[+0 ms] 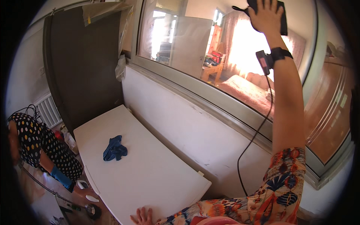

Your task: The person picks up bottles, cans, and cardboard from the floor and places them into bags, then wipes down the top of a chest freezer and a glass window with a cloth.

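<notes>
My right hand (265, 17) is raised at the top right, its palm flat on a black cloth (282, 21) that lies against the window glass (191, 36). A strap with a small black device and a cable is on that wrist. At the bottom centre my left hand (143, 216) rests with spread fingers on the near end of a white tabletop (157, 180), holding nothing. A crumpled dark blue cloth (115, 149) lies farther along this white top, apart from both hands.
A metal window frame (202, 90) runs above the white wall. At the left, another person in a dotted garment (53, 149) bends beside the white top. A dark tall panel (84, 64) stands at its far end. Past the glass are a bed (244, 90) and a wooden table (211, 73).
</notes>
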Motion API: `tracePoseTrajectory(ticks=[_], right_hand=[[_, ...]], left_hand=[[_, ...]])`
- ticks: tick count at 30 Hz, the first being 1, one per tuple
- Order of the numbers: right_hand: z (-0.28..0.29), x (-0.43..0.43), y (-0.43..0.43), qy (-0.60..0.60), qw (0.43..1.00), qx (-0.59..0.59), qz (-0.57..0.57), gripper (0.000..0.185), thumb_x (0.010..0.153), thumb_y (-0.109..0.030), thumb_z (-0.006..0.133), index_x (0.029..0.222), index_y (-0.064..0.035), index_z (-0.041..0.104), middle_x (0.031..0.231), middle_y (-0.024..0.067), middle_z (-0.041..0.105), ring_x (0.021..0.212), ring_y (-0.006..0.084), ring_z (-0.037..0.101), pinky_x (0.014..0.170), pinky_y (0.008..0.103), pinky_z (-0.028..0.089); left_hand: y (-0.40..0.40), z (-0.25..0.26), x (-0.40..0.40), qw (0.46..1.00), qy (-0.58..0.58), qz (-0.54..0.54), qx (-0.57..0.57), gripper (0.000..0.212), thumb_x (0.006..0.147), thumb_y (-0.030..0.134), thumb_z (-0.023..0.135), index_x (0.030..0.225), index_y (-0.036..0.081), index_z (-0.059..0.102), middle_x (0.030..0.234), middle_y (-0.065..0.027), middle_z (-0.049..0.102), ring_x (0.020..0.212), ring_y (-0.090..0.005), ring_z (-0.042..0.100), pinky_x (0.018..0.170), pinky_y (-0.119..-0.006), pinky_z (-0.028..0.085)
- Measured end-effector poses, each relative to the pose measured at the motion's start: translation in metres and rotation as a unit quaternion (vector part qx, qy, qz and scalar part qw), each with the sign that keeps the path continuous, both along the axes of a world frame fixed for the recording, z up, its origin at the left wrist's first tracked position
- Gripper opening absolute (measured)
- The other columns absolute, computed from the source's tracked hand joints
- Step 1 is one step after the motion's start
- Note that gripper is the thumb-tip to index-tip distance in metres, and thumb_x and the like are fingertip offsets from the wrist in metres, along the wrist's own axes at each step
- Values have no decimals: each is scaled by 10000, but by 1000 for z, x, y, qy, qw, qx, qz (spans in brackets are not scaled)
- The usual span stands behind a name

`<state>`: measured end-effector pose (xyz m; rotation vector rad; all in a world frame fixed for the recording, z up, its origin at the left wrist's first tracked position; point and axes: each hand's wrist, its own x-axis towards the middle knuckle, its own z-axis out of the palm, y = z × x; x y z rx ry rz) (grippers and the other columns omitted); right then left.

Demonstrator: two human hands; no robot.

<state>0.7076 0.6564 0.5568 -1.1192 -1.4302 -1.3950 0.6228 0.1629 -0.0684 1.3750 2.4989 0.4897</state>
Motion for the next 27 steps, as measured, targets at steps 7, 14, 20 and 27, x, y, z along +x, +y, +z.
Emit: tracePoseTrajectory(ticks=[7, 14, 20, 27], right_hand=[[-76, -126, 40, -203, 968, -77, 128, 630, 876, -423, 464, 1369, -39, 380, 1450, 175, 310, 1372, 366, 184, 1119, 527, 76], [-172, -173, 70, -449, 872, -173, 83, 544, 905, -436, 398, 1400, -210, 376, 1497, 38, 264, 1401, 254, 147, 1139, 464, 35], [-210, -104, 60, -497, 814, -272, 130, 466, 904, -426, 404, 1316, -230, 501, 1474, 10, 311, 1404, 222, 142, 1148, 425, 46], [-218, 40, 8, -484, 812, -262, 192, 513, 863, -370, 487, 1310, -119, 486, 1451, 69, 332, 1384, 255, 188, 1135, 457, 88]], left_hand=[[4, 23, -1, 995, -67, 12, -69, 688, 881, 469, 433, 1456, 146, 237, 1522, -142, 142, 1401, -376, 76, 1033, -667, -16], [3, 12, 2, 998, 43, 27, 26, 688, 854, 494, 512, 1423, 159, 317, 1480, -117, 268, 1375, -357, 184, 1026, -680, 82], [16, 39, 6, 996, 54, 44, 54, 677, 701, 413, 659, 1283, 113, 487, 1352, -171, 402, 1316, -382, 285, 1015, -677, 115], [8, 23, 5, 994, 68, 39, 82, 648, 720, 400, 641, 1281, 113, 491, 1361, -169, 393, 1333, -380, 263, 1029, -671, 93]])
